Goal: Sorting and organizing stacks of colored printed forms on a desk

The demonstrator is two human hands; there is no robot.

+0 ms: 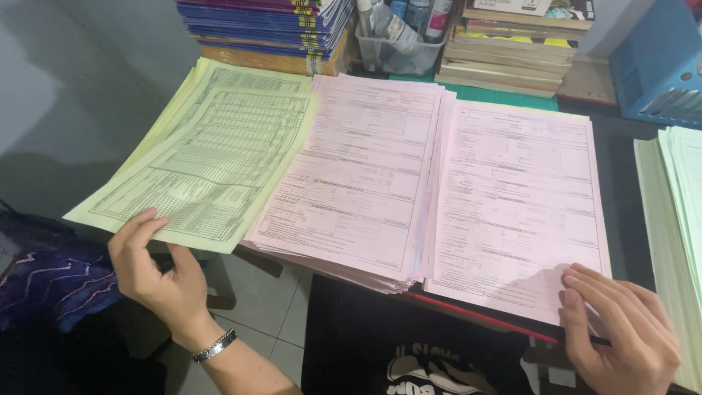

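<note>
My left hand (153, 267) pinches the near edge of the top yellow-green printed sheet (212, 161), thumb under and fingers over, lifting it off the yellow-green stack at the left. A metal bracelet is on that wrist. My right hand (621, 329) rests with fingers curled on the near right corner of the right pink form stack (519, 197); whether it grips a sheet is unclear. Between them lies a second, thicker pink form stack (358, 175).
A pale green paper stack (676, 227) lies at the right edge. Behind are piled booklets (270, 29), a clear tub of bottles (402, 36), stacked books (512, 51) and a blue file rack (658, 66). Tiled floor (270, 300) shows below the desk edge.
</note>
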